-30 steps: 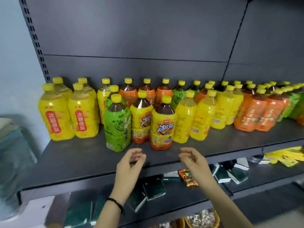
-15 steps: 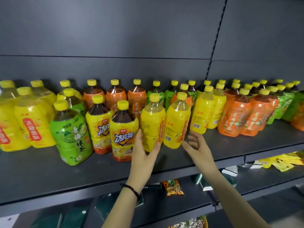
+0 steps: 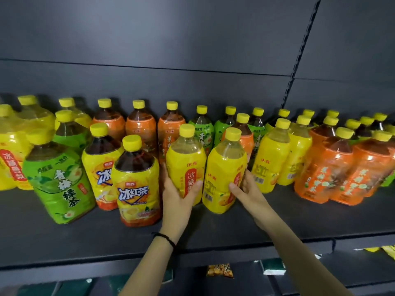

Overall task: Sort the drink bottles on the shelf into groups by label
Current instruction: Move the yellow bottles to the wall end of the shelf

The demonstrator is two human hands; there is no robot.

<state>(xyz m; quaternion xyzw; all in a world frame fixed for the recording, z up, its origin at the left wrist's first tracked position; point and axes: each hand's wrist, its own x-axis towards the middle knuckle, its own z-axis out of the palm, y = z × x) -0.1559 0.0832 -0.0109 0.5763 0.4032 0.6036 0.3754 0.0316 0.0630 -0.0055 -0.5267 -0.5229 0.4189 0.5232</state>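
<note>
A dark grey metal shelf (image 3: 277, 216) is backed by matt panels of the same colour, and a lower shelf of small packets is glimpsed beneath. Since a second ago both hands have been brought from the shelf's near edge up to the front row – the view has also been moved closer and to the right. The left hand (image 3: 177, 197) is now wrapped around the left yellow bottle (image 3: 185, 167), thumb laid across its red label strip; the right hand (image 3: 245, 189) is closed on the right yellow bottle (image 3: 224, 178) just beside it. Both bottles are stood upright on the shelf, near its middle, touching or almost touching.

It is judged that these two are being taken as a pair, probably to be joined with the matching yellow group (image 3: 12, 159) at the far left, beyond the green tea bottle (image 3: 57, 182) and two iced-tea bottles (image 3: 136, 186). Orange-labelled bottles (image 3: 346, 176) are clustered at the right.

The bottles are of clear plastic with squared, ribbed shoulders and ridged yellow caps – the shrink sleeves are glossy and slightly wrinkled, so a firm hold is likely needed.
</note>
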